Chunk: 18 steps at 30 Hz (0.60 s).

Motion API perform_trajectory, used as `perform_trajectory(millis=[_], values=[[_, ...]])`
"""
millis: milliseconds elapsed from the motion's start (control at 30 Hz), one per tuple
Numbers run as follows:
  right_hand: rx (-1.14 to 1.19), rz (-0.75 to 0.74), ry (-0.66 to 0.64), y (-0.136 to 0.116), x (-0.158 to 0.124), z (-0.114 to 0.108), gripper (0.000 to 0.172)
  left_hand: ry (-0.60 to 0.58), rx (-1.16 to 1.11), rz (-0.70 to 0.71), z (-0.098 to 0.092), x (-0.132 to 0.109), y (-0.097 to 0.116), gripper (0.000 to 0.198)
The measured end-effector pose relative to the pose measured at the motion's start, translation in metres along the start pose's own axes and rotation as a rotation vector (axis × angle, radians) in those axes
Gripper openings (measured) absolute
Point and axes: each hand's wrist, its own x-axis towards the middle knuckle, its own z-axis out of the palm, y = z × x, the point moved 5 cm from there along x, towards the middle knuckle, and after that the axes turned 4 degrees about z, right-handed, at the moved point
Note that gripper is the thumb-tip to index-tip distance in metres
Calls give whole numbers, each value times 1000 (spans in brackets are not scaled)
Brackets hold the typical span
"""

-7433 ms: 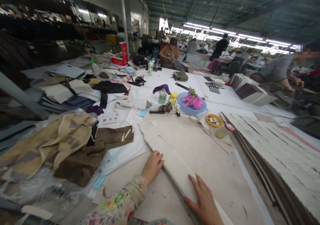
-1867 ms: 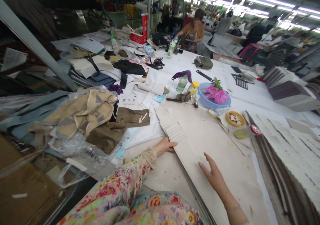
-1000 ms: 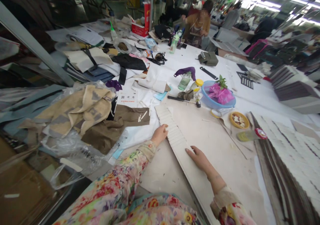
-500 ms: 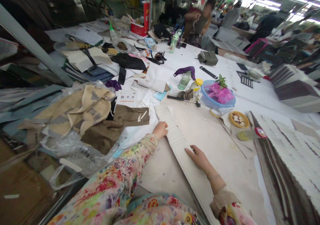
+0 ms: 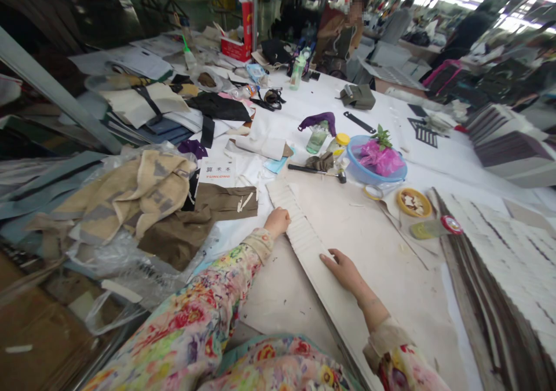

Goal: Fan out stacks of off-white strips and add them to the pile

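A long white strip [image 5: 313, 258], its far half covered with narrow overlapping pieces, runs diagonally across the pale work surface toward my body. At its left edge my left hand [image 5: 277, 223] is closed, the curled fingers gripping the edge. The fingertips are partly hidden, so any small piece between them cannot be made out. My right hand [image 5: 344, 272] lies on the strip's right side, nearer to me, with fingers stretched out and thumb apart. It holds nothing visible.
Beyond the strip are a hammer [image 5: 317, 172], a blue basin [image 5: 377, 175] with a pink bag, a yellow bowl [image 5: 413, 203] and a red-lidded jar [image 5: 430, 227]. Brown cloth [image 5: 178, 237] lies left. Layered strips [image 5: 499, 263] cover the right. A co-worker [image 5: 341, 35] is at the far side.
The view has shifted slightly, so background things sit a little further left. Both hands stay at about the same places on the strip.
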Motion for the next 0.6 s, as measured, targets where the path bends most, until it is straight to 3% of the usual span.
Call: perform_trajectory(millis=[300,400,600], values=[[-6,-6,1,-4,1,1,57,-3,36,-33,0,2,-5,10],[-7,6,10,-3,2,1,56,7,59,-60,-4,2,-6,20],[-5,15,3,-2,2,2,58,-81,81,-108,-9,13,-13,19]])
